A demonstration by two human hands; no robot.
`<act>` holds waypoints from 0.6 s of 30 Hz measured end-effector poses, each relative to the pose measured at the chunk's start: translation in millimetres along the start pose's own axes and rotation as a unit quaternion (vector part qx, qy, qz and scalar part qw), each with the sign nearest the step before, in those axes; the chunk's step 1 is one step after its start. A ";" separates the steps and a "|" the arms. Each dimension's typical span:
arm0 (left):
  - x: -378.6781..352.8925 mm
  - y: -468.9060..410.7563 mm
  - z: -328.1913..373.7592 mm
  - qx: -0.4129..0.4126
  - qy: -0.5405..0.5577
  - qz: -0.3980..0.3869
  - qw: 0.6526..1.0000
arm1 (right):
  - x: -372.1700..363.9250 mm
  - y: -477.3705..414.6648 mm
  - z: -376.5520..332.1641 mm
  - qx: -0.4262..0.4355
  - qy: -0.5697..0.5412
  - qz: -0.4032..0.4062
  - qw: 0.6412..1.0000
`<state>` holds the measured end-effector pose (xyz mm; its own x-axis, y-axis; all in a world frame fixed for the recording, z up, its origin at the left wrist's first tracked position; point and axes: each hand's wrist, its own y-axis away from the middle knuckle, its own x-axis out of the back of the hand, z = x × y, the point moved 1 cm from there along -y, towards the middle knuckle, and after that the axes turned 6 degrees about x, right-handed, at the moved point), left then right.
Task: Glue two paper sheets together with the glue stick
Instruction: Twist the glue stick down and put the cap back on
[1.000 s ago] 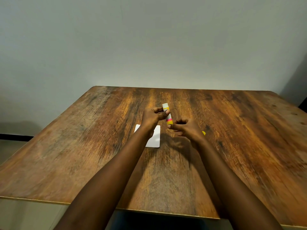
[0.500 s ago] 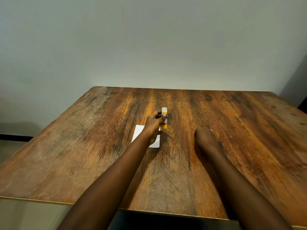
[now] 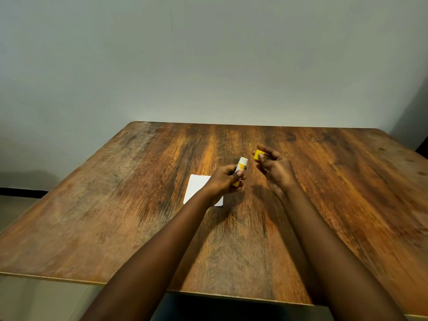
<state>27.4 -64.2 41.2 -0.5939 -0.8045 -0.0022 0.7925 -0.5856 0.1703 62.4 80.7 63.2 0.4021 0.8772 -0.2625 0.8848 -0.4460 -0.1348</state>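
My left hand (image 3: 225, 180) grips a glue stick (image 3: 241, 165), a yellow and white tube that points up and away with its white top uncapped. My right hand (image 3: 276, 169) pinches the yellow cap (image 3: 258, 155) between fingertips, a short way to the right of the tube's top and apart from it. White paper (image 3: 196, 187) lies flat on the wooden table (image 3: 115, 216), partly hidden under my left hand and wrist. I cannot tell whether it is one sheet or two stacked.
The table's near edge (image 3: 208, 294) runs below my forearms. A plain grey wall (image 3: 208, 66) stands behind the far edge. A dark object shows at the far right edge of the view (image 3: 422, 144).
My right hand went down to the table at the right, then rose with the yellow cap in its fingertips. My left hand kept the glue stick and tilted it slightly.
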 end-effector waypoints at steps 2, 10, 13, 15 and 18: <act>0.4 0.8 1.3 0.000 -0.011 -0.001 1.000 | -5.1 2.8 -1.6 -0.002 -0.026 0.000 1.000; 3.5 3.3 3.2 -0.013 -0.086 0.036 0.996 | -13.2 8.3 -11.4 0.028 0.090 -0.080 0.992; 1.4 4.6 5.8 -0.049 -0.169 0.077 0.981 | -12.8 5.6 -16.0 0.048 0.132 -0.090 0.986; -0.8 5.4 7.1 -0.068 -0.206 0.096 0.971 | -12.9 3.7 -18.9 0.051 0.162 -0.098 0.981; -2.6 6.3 5.9 -0.075 -0.239 0.116 0.961 | -11.9 3.0 -19.5 0.050 0.205 -0.106 0.972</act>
<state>33.2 -65.2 48.1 -0.3663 -0.7990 0.4768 0.9010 -0.4326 -0.0328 64.9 72.4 84.5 0.2921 0.9392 0.1803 0.9386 -0.2454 -0.2425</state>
